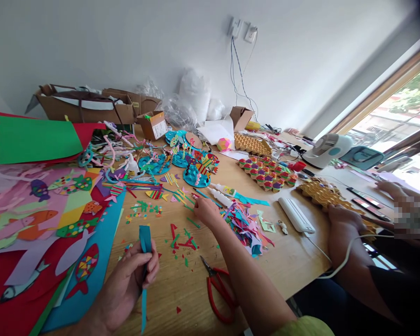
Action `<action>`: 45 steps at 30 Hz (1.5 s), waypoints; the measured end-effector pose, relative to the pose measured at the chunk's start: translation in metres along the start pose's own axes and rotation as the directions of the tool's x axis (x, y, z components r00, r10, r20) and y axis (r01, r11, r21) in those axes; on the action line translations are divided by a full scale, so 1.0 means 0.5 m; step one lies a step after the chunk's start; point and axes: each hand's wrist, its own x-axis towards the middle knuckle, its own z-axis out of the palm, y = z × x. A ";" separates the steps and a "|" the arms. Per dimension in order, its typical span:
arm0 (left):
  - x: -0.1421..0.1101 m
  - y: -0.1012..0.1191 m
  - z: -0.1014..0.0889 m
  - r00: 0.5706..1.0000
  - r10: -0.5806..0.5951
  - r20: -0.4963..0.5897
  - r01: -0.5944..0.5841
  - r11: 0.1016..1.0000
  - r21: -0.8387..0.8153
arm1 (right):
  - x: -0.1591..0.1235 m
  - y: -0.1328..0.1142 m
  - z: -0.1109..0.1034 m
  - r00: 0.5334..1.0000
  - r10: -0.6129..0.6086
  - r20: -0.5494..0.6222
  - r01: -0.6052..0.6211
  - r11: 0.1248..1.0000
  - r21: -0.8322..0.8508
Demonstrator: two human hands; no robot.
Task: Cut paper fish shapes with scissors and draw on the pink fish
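Far left, on the coloured sheets: red paper fish (87,262) looked finished, patched with triangles; lilac paper fish (73,253) beside it was cut out but plain, so decorating there seemed left to do. Left hand (136,270): thumb and fingers clamped on a blue paper strip (144,238), wide end up above the thumb, thin tail hanging below the fist. Strip was in the air over the near table, loose, not fixed to anything visible. Beyond it, yellow striped fish (155,194) and lilac striped fish (170,179) lay on the wood and looked about done. Red and green paper scraps (186,241) lay between the 2 hands. Right hand (207,212): fingers bent, down near the table by the striped fish; couldn't tell if they pinched anything. Red-handled scissors (213,274) lay below that forearm, unheld. Glue bottles (221,197) lay just past the right hand, paper offcut pile (244,228) right of it. Farther right, painted egg tray (268,172) looked coloured all over; co-worker's hand (345,219) was on a bare egg tray (320,193).
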 end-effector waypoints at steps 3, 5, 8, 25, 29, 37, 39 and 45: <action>0.001 -0.001 0.000 1.000 -0.002 0.011 0.002 1.000 0.002 | 0.001 -0.004 -0.001 1.000 -0.011 0.013 0.011 1.000 -0.025; 0.003 -0.001 0.001 1.000 0.001 0.016 -0.001 1.000 0.003 | 0.005 -0.007 -0.001 0.999 -0.023 0.032 0.025 0.999 -0.043; 0.004 0.000 0.001 1.000 0.008 0.018 -0.008 1.000 0.007 | 0.013 -0.010 -0.003 0.998 -0.048 0.047 0.051 0.997 -0.066; 0.001 0.002 0.002 1.000 0.009 0.016 -0.010 1.000 0.021 | -0.099 -0.050 -0.026 0.871 -0.479 0.109 0.486 0.873 -0.042; 0.000 0.001 0.003 1.000 0.018 0.017 -0.019 0.999 0.031 | -0.102 -0.058 -0.012 0.810 -0.574 0.118 0.582 0.811 -0.056; 0.002 0.000 0.000 1.000 0.020 0.008 -0.021 0.999 0.037 | -0.090 -0.066 -0.013 0.743 -0.653 0.149 0.669 0.734 -0.118; 0.000 0.000 -0.001 1.000 0.018 0.005 -0.018 0.999 0.036 | -0.086 -0.067 -0.012 0.735 -0.657 0.167 0.677 0.724 -0.133; -0.003 0.001 0.001 1.000 0.019 0.011 -0.019 0.999 0.036 | -0.079 -0.065 -0.017 0.706 -0.688 0.168 0.708 0.687 -0.163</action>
